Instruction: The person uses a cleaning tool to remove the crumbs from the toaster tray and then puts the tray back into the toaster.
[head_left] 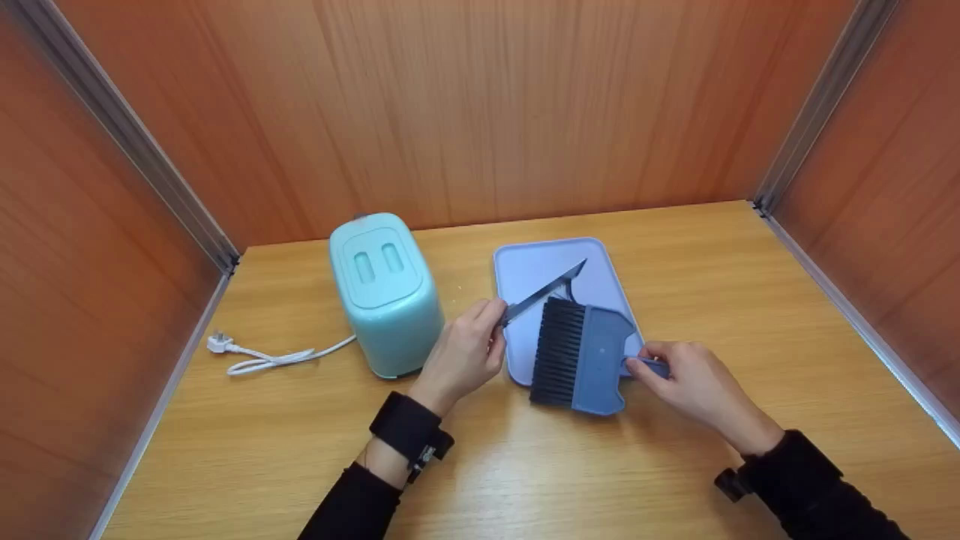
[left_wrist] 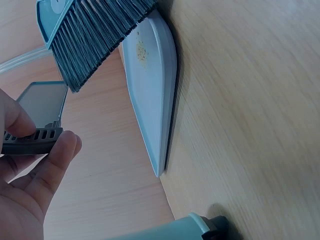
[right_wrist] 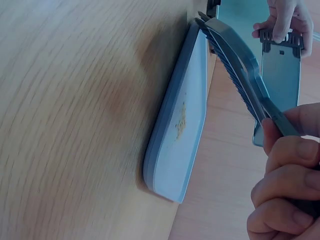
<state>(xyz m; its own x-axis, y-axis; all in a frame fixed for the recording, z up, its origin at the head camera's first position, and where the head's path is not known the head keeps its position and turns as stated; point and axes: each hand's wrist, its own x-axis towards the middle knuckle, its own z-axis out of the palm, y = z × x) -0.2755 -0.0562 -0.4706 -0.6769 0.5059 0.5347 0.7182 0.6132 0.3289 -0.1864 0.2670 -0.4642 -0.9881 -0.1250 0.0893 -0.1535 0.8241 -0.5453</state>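
My left hand [head_left: 466, 341] pinches the dark slotted end of a thin, flat toaster crumb tray [head_left: 546, 291], which is tilted above a lilac tray [head_left: 534, 259]. With my right hand [head_left: 694, 379] I grip the short handle of a wide blue brush [head_left: 601, 358]. Its dark bristles point left, over the lilac tray's near part and close beside the crumb tray. Both wrist views show yellowish crumbs [right_wrist: 181, 121] lying on the lilac tray. In the left wrist view, the bristles [left_wrist: 100, 37] hang above the crumb tray's far end.
A mint-green toaster [head_left: 397, 330] stands left of my left hand, its two-slotted face up. Its white cord [head_left: 289, 360] is bundled on the table, ending in a plug [head_left: 220, 343]. Wooden panels [head_left: 525, 112] enclose the table [head_left: 525, 480] at the back and both sides.
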